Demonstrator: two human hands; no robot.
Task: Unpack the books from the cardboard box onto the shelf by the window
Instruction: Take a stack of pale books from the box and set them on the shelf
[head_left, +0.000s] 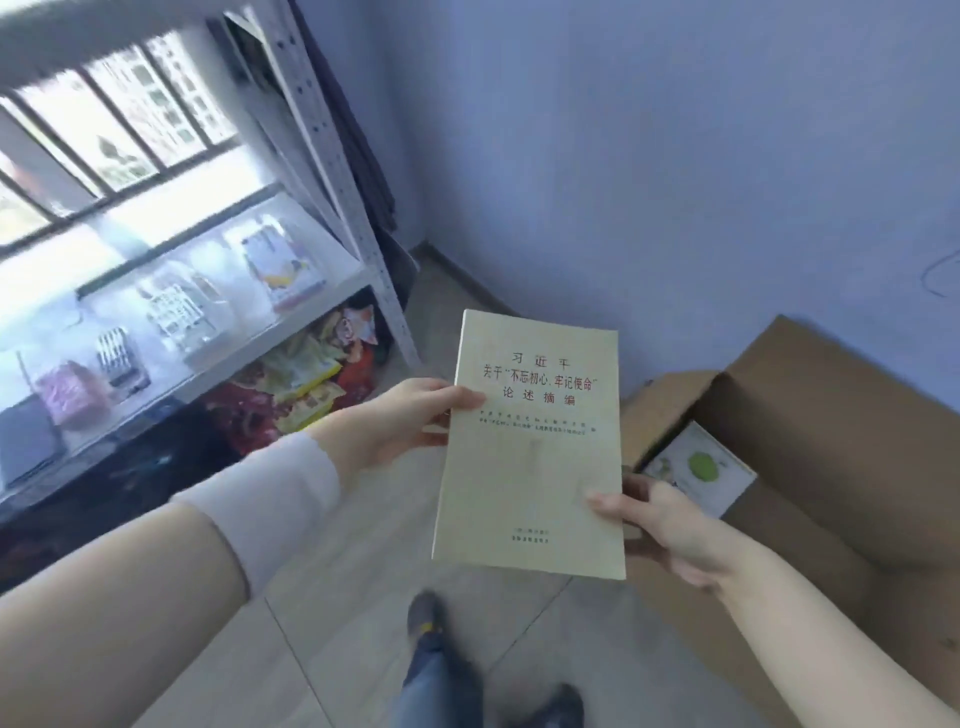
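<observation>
Between shelf (335, 171) and box (831, 395), the left hand (405, 423) pinches a book (530, 467) by its left edge, the right hand (662, 527) by its lower right; a second book (701, 467), seemingly, lies in the box.

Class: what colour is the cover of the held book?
The book has a pale yellow cover with red title print, clearest in the head view.

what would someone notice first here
A pale yellow book is mid-frame, held by the left hand at its left edge and the right hand at its lower right edge. Right of it an open cardboard box holds another book; the metal shelf stands at left, by the window.
</observation>
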